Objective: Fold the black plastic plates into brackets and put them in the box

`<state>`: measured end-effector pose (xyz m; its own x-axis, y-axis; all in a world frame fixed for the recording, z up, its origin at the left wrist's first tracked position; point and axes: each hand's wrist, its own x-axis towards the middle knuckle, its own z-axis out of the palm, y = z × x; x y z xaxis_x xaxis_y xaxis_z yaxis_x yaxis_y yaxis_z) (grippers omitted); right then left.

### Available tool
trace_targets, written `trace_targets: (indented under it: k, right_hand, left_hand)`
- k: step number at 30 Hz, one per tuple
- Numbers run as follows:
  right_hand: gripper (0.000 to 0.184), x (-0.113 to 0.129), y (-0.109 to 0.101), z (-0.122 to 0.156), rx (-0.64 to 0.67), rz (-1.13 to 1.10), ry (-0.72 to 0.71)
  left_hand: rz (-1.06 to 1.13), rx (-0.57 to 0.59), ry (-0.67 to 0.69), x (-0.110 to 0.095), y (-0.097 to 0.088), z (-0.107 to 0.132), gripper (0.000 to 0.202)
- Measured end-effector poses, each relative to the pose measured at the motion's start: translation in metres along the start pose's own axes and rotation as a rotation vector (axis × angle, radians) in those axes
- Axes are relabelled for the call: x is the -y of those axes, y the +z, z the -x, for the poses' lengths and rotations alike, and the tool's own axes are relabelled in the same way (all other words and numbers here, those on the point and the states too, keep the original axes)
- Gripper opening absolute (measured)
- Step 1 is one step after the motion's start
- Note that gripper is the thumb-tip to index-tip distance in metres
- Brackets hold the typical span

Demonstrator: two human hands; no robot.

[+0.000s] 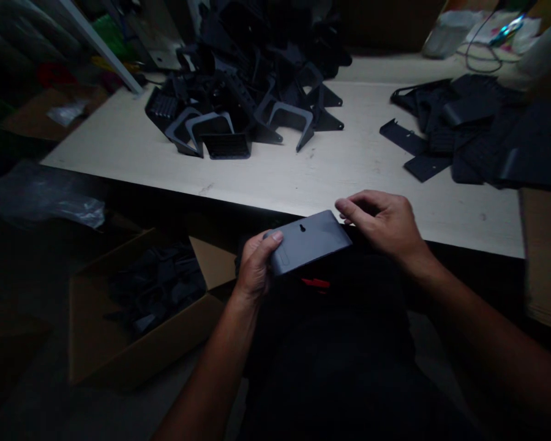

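My left hand (256, 263) grips a dark grey plastic cover (310, 242) by its left end, thumb on top. The cover has a keyhole-shaped slot near its far edge and a faint rectangular outline at its left. It is held tilted in front of the table edge, above my lap. Just right of the cover is my right hand (386, 223), apart from it, with thumb and fingertips drawn together in a pinch. Whether anything small sits between those fingertips is hidden.
On the table (349, 171) lie a heap of black U-shaped plastic brackets (239, 92) and, at right, a pile of flat black plastic panels (468, 128). An open cardboard box (142, 361) of black parts stands below left. Another cardboard box (546, 257) is at right.
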<state>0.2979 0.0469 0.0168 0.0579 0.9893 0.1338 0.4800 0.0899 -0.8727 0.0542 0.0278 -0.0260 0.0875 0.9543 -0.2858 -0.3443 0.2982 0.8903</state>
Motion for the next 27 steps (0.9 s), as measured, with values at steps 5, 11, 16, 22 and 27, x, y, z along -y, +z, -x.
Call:
trace_targets:
  k: [5,11,16,22,27]
  right_hand:
    - [0.05,0.004,0.007,0.025,0.292,-0.348,0.3]
    - [0.051,0.01,0.04,0.038,0.428,-0.866,0.6]
    - [0.041,0.012,0.038,0.045,0.44,-0.781,0.451]
    - [0.03,0.011,0.027,0.057,0.549,-0.099,-0.045]
    - [0.028,0.009,0.031,0.059,0.626,-0.122,-0.032]
  left_hand:
    - [-0.002,-0.17,0.156,-0.003,-0.003,-0.001,0.034]
    - [-0.135,-0.02,0.146,0.002,0.005,0.006,0.035]
    - [0.03,0.064,0.095,0.001,0.001,0.009,0.039]
    - [0.137,0.248,-0.159,-0.001,0.004,-0.004,0.053]
    - [0.289,0.375,-0.391,0.002,0.024,-0.009,0.043]
